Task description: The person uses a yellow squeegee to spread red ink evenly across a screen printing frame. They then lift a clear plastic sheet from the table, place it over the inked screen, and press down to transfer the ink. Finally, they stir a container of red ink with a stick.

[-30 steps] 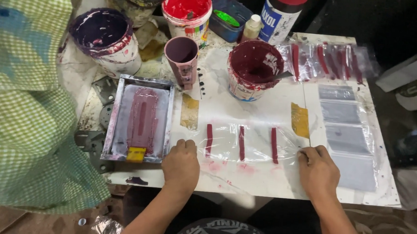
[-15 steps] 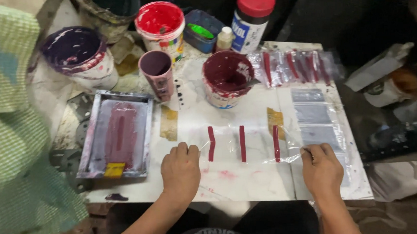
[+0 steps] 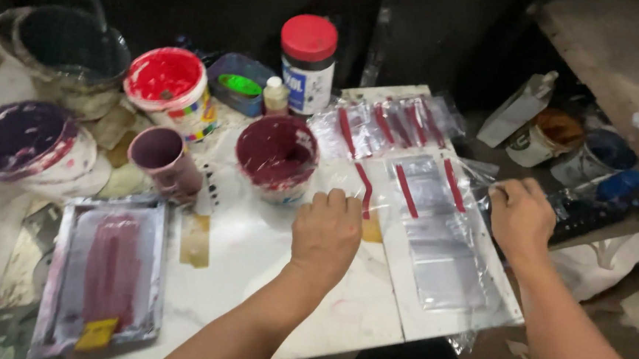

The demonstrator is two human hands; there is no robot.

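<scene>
Diff vs 0.5 s back: the clear plastic sheet (image 3: 415,189) w/ 3 red stripes has gone up and to the right. It was flat on the white table (image 3: 269,272) in front of both hands; now it's stretched between them, over the stack of clear bags (image 3: 447,265). Camera swung right too; the green checked cloth is out of frame.

L hand (image 3: 325,231): palm down, fingers curled, tips at the sheet's left edge right by the leftmost red stripe. Looks like a pinch on the edge, but grip is hidden under the fingers, can't tell for sure. R hand (image 3: 522,214): fingers clenched on the sheet's right edge, just right of the rightmost stripe.

Surface, near to far: printing screen frame (image 3: 99,269) w/ purple-red ink smear, well left of L hand, yellow tape at its near end. Tan tape patch (image 3: 196,240) between the frame and L hand. Just beyond L fingertips: maroon ink tub (image 3: 276,158). Left of that a small mauve cup (image 3: 164,162), then a big purple-stained bucket (image 3: 22,146). Beyond R fingertips' left: pile of finished red-striped bags (image 3: 389,125). Farthest: red paint tub (image 3: 166,81), dark bucket (image 3: 65,49), green-lidded box (image 3: 240,84), small bottle (image 3: 275,95), red-capped jar (image 3: 308,60).

Room: dark bkgd; cluttered shelf right of R hand w/ pots and a white bottle (image 3: 516,110).

Sheet: transparent, crinkled, stripes slanted, roughly parallel.
</scene>
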